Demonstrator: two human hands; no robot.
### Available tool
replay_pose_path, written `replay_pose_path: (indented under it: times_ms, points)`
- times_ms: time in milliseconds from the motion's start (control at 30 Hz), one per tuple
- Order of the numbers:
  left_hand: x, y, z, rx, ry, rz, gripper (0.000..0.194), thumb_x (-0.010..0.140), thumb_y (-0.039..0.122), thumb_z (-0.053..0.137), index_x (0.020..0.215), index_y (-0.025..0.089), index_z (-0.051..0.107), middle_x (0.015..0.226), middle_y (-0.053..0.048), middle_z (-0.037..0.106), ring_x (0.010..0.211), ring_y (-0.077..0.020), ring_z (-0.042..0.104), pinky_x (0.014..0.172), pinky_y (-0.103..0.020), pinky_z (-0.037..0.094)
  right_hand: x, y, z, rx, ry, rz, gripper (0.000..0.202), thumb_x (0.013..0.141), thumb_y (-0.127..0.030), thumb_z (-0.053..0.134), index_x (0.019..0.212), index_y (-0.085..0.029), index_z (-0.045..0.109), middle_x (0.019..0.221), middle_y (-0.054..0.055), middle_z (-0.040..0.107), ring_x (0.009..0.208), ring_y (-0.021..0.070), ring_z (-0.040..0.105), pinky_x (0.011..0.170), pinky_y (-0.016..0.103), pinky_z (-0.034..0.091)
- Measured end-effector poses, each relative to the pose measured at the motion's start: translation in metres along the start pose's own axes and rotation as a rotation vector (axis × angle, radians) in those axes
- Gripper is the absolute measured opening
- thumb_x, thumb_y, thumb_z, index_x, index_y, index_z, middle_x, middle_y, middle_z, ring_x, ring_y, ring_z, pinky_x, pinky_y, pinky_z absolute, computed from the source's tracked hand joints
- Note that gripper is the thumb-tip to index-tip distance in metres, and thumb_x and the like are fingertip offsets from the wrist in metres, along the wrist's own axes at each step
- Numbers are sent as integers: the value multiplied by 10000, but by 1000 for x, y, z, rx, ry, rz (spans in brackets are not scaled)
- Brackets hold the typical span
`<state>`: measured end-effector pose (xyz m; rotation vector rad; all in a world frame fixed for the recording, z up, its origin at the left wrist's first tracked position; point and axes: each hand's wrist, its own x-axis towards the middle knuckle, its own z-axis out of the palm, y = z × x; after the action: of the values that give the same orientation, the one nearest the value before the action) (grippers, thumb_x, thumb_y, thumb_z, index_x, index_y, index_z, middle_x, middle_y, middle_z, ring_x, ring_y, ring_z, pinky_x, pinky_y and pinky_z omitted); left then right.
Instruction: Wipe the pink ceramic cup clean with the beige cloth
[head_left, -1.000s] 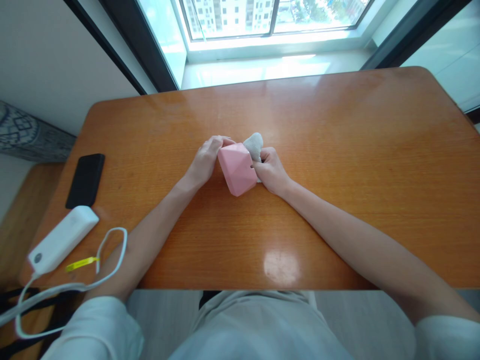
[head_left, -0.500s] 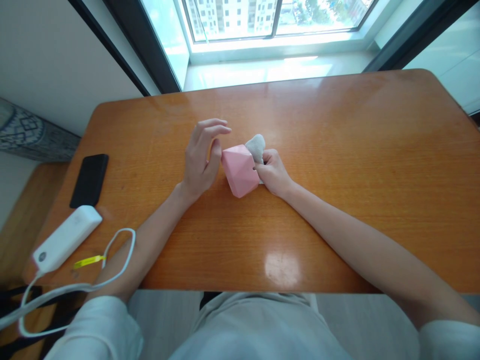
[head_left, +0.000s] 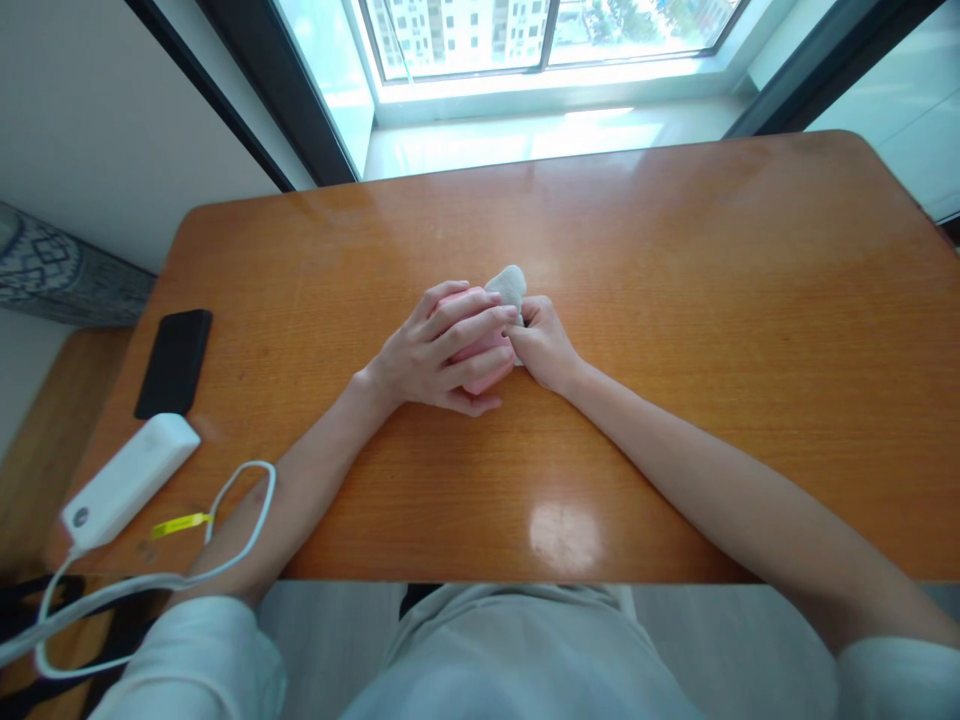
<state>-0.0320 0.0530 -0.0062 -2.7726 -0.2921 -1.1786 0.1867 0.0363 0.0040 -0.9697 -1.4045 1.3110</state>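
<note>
A pink faceted block (head_left: 487, 343) with flat angular sides rests near the middle of the wooden table. My left hand (head_left: 450, 350) lies over it, fingers curved around its top and sides, covering much of it. On its right, my right hand (head_left: 546, 345) is closed in a pinch on a light grey cloth (head_left: 508, 284). The cloth bunches up behind the block's far right edge, and part of it is hidden by the fingers. Fingertips of my left hand come close to my right thumb.
A black phone (head_left: 174, 362) and a white power bank-like device (head_left: 131, 482) lie on the table's left side. A white cable (head_left: 259, 520) with a yellow tag (head_left: 181, 525) loops over my left forearm. Beyond the table (head_left: 712, 350) is a window.
My left hand has moved right from beside the pink block and now covers it with its fingers. My right hand still grips the cloth in about the same place.
</note>
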Motion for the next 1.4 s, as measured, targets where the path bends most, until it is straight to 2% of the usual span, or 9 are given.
replay_pose_path:
  times_ms: [200,400,500,633,800,1000,1100,1233,1400]
  points:
    - [4,4,-1,28,-71,-86,563,962,626,844,1448,424,644,1700,-82,653,1566,-363,646,1260,-684,558,-1,3,-1,40,4,43,561,818,-596,830,587,-232,471,586,-61,401,596,83,328,535,254,255]
    - [13,13,-1,-101,-116,-359,431,941,672,812,1245,378,723,1595,-83,725,1513,-380,673,1256,-687,563,-2,3,-2,32,28,51,515,790,-502,839,567,-228,465,581,-63,374,601,83,311,537,258,241]
    - [18,17,-1,-121,-121,-425,446,927,718,805,1191,366,731,1549,-86,745,1504,-387,673,1268,-687,555,-3,4,-3,40,31,53,485,781,-470,837,569,-227,475,583,-60,385,614,90,324,543,259,247]
    - [20,16,-4,-126,-148,-418,506,907,791,807,1175,368,738,1536,-81,748,1511,-389,666,1295,-700,527,-3,8,-3,50,32,74,462,795,-481,845,589,-223,522,596,-48,426,646,109,373,555,256,272]
    - [13,6,-6,-108,-222,-312,646,822,871,871,1231,390,736,1582,-77,721,1547,-381,645,1345,-726,479,-2,9,-2,75,35,66,493,823,-548,842,618,-218,539,621,-45,450,646,103,380,565,252,293]
    - [2,-2,2,60,-4,-11,700,883,760,893,1439,411,648,1749,-106,562,1648,-330,566,1371,-633,517,-1,8,-2,83,21,51,425,814,-473,812,606,-216,544,615,-53,450,621,91,353,550,248,288]
    - [-1,-4,5,7,-73,-102,628,880,767,897,1360,427,676,1745,-72,576,1685,-332,534,1431,-672,425,-1,6,-2,75,36,54,411,792,-443,794,582,-222,518,598,-56,433,605,88,345,534,248,274]
    - [-2,-6,5,-129,-194,-268,603,870,830,872,1199,347,723,1684,-78,651,1693,-367,527,1476,-691,324,0,4,-2,69,60,55,379,756,-416,772,561,-224,510,600,-51,433,600,87,353,526,247,275]
    - [-5,-7,3,-75,-235,-273,586,886,786,876,1232,337,729,1715,-117,628,1681,-365,537,1434,-659,410,0,2,0,78,57,62,421,764,-465,802,569,-223,517,609,-49,428,614,88,344,527,241,282]
